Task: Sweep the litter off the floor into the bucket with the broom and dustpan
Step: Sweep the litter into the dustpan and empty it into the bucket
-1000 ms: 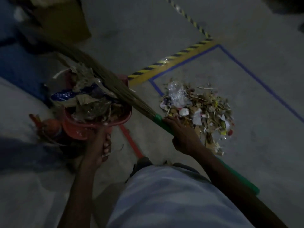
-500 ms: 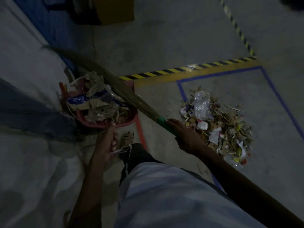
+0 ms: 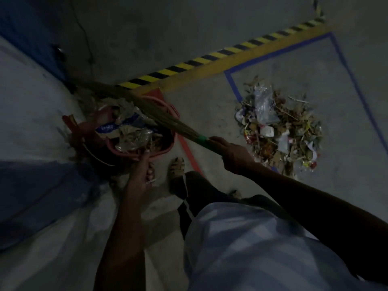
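Head view looks down at a dark grey floor. On the left sits one red plastic bucket (image 3: pixel 144 131), full of paper scraps and wrappers. I cannot tell if a dustpan is there too; something red (image 3: pixel 70 122) pokes out beside the bucket, but it is too dark to know.

One left hand (image 3: pixel 142 175) grips the near rim of the bucket, fingers curled round it, maybe to hold it steady while litter goes in.

One long straw broom with a green band (image 3: pixel 159 117) lies slanted over the bucket, its bristles pointing up and left. One right hand (image 3: pixel 231 153) is wrapped round the broom just below the green band, so the bristles can push stuff down, I think.

One sandalled foot (image 3: pixel 177 166) stands just beside the bucket.

On the right, well apart from the bucket, one pile of mixed litter (image 3: pixel 279 129) waits inside a blue tape square (image 3: pixel 344 66). That pile is not swept yet, so the job is only partly done.
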A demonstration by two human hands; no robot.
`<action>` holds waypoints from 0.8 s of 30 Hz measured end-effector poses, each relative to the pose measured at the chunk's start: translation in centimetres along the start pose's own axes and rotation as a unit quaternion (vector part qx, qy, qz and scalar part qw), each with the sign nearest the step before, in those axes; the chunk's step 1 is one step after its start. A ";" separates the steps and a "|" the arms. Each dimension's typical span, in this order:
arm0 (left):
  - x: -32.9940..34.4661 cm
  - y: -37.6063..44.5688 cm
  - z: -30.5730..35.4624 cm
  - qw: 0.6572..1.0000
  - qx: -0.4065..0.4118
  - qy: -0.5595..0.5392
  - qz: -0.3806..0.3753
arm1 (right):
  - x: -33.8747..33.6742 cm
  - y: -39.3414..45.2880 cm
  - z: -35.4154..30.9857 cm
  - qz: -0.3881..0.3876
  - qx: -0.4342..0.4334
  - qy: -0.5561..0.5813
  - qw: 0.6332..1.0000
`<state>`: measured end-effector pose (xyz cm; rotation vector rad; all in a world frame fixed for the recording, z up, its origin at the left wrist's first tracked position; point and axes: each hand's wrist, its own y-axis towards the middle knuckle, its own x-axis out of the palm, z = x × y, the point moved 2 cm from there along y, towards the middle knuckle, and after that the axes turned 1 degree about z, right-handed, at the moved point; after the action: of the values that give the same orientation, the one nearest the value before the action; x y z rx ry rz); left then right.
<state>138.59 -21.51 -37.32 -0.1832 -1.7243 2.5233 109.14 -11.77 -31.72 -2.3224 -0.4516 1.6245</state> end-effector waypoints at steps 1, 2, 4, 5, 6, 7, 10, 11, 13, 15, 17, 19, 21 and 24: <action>-0.7 1.5 0.3 1.000 -0.018 0.005 -0.005 | 0.5 0.9 -0.3 -0.004 0.007 0.000 1.000; -1.4 3.0 0.5 0.999 -0.040 0.009 -0.008 | 1.0 1.7 -0.6 -0.010 0.014 0.003 1.000; -2.6 5.5 0.9 0.996 -0.081 0.013 -0.017 | 1.6 3.2 -1.1 -0.027 0.027 0.010 0.999; -3.0 6.6 1.1 0.995 -0.097 0.009 -0.017 | 1.8 3.8 -1.3 -0.036 0.035 0.012 0.999; -3.2 7.6 1.2 0.994 -0.109 0.002 -0.015 | 1.9 4.3 -1.4 -0.044 0.043 0.012 0.998; -3.3 8.4 1.3 0.993 -0.121 -0.009 -0.015 | 1.9 4.6 -1.4 -0.052 0.051 0.012 0.997; -3.5 9.9 1.9 0.988 -0.147 -0.038 -0.013 | 1.4 5.2 -1.7 -0.067 0.068 0.014 0.995; -3.4 10.2 2.1 0.987 -0.151 -0.052 -0.007 | 1.2 5.3 -1.8 -0.068 0.069 0.016 0.995; -3.2 10.6 2.7 0.987 -0.149 -0.065 0.002 | 0.8 5.4 -1.6 -0.063 0.071 0.020 0.995; -3.0 10.8 2.9 0.986 -0.147 -0.077 0.008 | 0.5 5.3 -1.2 -0.056 0.078 0.022 0.995; -3.0 11.4 2.8 0.986 -0.142 -0.082 0.003 | 0.2 5.2 -0.8 -0.043 0.089 0.032 0.995; -3.0 11.8 2.4 0.986 -0.140 -0.086 0.011 | 0.0 4.9 -0.3 -0.030 0.100 0.047 0.993; -3.0 12.1 2.1 0.989 -0.128 -0.067 0.028 | 0.2 4.4 0.2 -0.025 0.110 0.058 0.992; -3.0 13.0 0.8 0.992 -0.110 -0.035 0.046 | 0.7 3.0 1.1 -0.013 0.128 0.082 0.988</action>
<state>141.47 -27.38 -48.99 -0.1946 -2.0677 2.4226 108.61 -14.17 -33.91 -2.2235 -0.2218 1.3744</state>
